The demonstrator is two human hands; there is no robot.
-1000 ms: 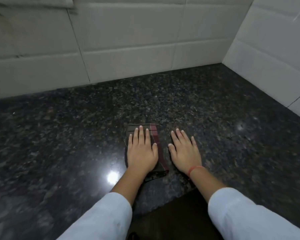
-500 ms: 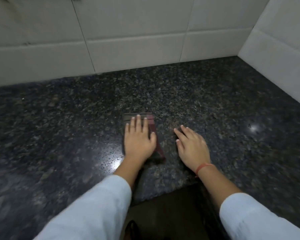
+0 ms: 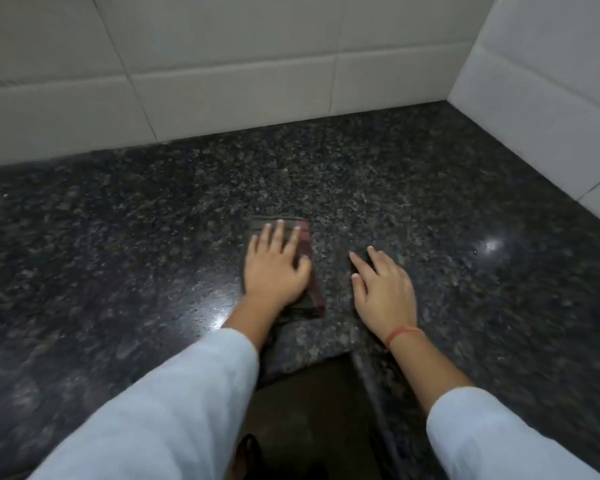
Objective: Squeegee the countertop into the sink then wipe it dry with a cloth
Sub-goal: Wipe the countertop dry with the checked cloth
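Observation:
A dark folded cloth with a red stripe lies on the black speckled granite countertop. My left hand lies palm down on the cloth and presses it against the stone, fingers pointing at the back wall. Only the cloth's far edge and right side show. My right hand rests on the bare counter just right of the cloth, fingers apart, holding nothing. A red thread band is on that wrist. No squeegee or sink is in view.
White tiled walls stand at the back and on the right, meeting in a corner at the far right. The counter's front edge forms an inner corner between my arms, with dark floor below.
My left hand has slid the cloth a little away from me toward the back wall. My right hand has turned slightly, with its fingers lifting off flat.

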